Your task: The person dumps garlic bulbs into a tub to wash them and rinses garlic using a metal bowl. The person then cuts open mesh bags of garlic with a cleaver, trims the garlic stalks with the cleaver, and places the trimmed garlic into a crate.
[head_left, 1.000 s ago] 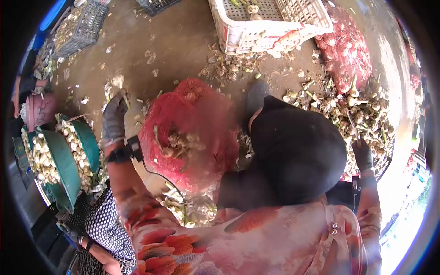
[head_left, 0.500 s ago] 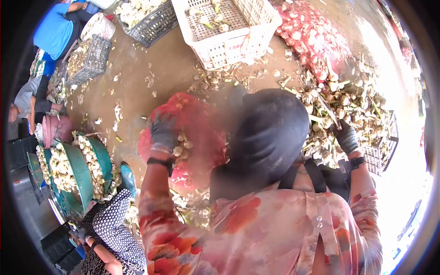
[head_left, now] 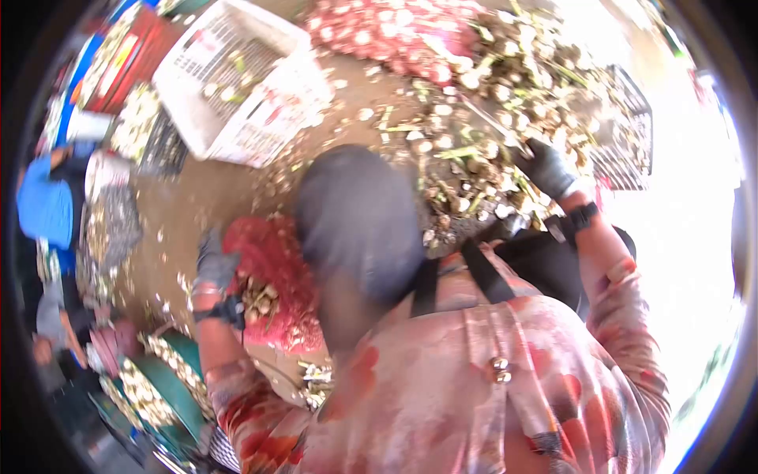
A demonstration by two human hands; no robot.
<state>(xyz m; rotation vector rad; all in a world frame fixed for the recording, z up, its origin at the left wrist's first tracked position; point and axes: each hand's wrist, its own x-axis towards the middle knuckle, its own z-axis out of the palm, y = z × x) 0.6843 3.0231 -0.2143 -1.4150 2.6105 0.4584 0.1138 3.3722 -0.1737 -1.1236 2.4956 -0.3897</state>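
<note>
My left hand [head_left: 215, 265], in a grey glove, is closed on the left edge of a red mesh bag [head_left: 276, 257], its fingers blurred. Garlic bulbs [head_left: 259, 299] show in the bag's opening beside my wrist. My right hand [head_left: 546, 167], also gloved, grips a long thin pale tool [head_left: 488, 118] that points up and left over a heap of garlic with stems [head_left: 529, 75]. Whether the tool is a blade or shears I cannot make out. A dark cap [head_left: 359, 209] covers the ground between my hands and part of the bag.
A white plastic crate [head_left: 276, 103] holding a few bulbs stands at the upper left. Behind the heap lies a full red net sack [head_left: 395, 31]. A dark crate [head_left: 632, 134] is at the right. Green tubs [head_left: 162, 379] of garlic and a person in blue [head_left: 47, 197] are at the left.
The view has swung, so the crate, the net sack and the heap appear farther left. My left hand stays at the mesh bag, and my right hand still holds the tool over the heap.
</note>
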